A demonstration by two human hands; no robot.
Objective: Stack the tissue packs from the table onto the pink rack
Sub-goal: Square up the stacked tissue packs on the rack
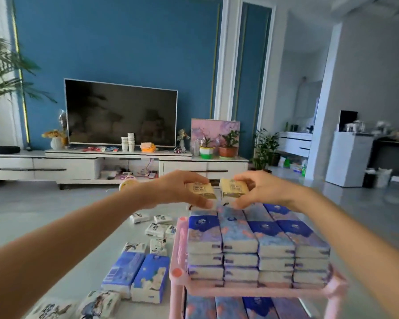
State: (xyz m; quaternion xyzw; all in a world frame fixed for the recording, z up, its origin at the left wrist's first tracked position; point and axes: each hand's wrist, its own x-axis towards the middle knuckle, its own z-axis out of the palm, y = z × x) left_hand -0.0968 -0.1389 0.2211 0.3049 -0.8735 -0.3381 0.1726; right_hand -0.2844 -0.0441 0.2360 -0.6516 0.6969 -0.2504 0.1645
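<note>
Pink plastic forms the rack, which stands at the right side of the grey counter. Its upper shelf is filled with blue and purple tissue packs, laid in four rows side by side and several layers high. More packs of the same kind lie on the shelf below.

Above the far end of the rack's upper stack, the left hand pinches a small tan tissue pack between its thumb underneath and its fingers curled over the top. Just to its right, the right hand pinches a second tan pack the same way. The two tan packs sit close beside each other; whether they touch the stack beneath cannot be told.

Left of the rack, two larger blue packs lie side by side on the counter. Small white packs are scattered beyond them, and other printed packs lie at the near edge.

Well behind the rack, a dark television stands on a white cabinet.
</note>
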